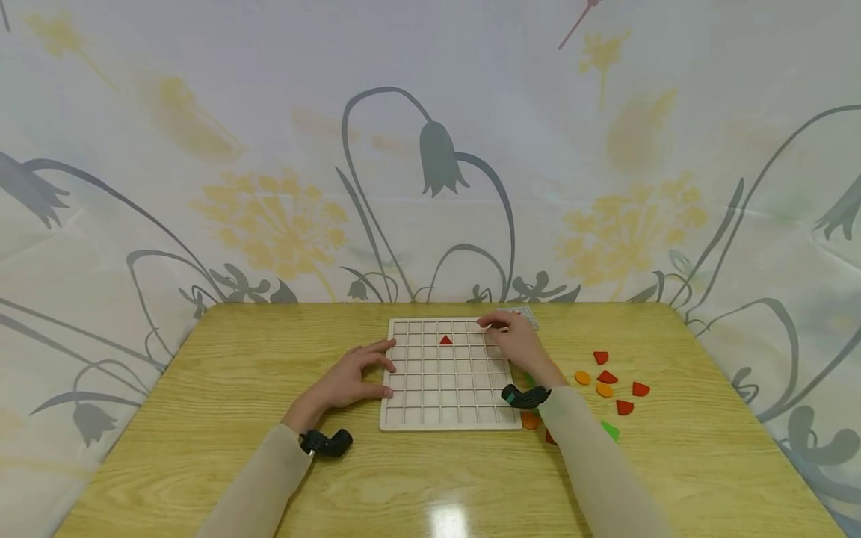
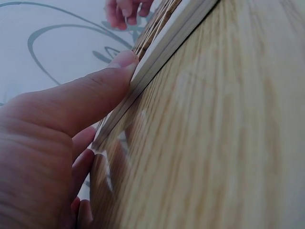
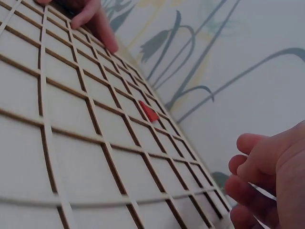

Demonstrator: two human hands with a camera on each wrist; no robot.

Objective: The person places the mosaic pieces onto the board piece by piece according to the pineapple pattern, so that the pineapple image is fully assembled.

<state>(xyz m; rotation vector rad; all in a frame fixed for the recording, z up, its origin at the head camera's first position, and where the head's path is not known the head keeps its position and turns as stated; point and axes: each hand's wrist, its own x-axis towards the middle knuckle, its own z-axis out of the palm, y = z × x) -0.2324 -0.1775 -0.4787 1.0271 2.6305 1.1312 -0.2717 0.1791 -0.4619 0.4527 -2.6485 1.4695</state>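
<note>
A pale gridded board (image 1: 430, 381) lies on the table, and a small red triangle (image 1: 446, 340) sits in one cell near its far side. My left hand (image 1: 350, 377) rests at the board's left edge, fingers spread; its thumb (image 2: 102, 90) touches the rim in the left wrist view. Over the far right corner of the board hovers my right hand (image 1: 516, 344). Its fingers (image 3: 252, 191) are loosely bent, with no piece visible between them in the right wrist view. A printed card (image 1: 528, 317) lies beyond that hand, partly hidden by it.
Right of the board, several loose pieces are scattered on the table (image 1: 699, 463): red sectors (image 1: 625, 407), orange rounds (image 1: 582, 378) and a green piece (image 1: 610, 431). The right forearm (image 1: 585, 448) covers some. A patterned curtain (image 1: 430, 224) stands behind the table.
</note>
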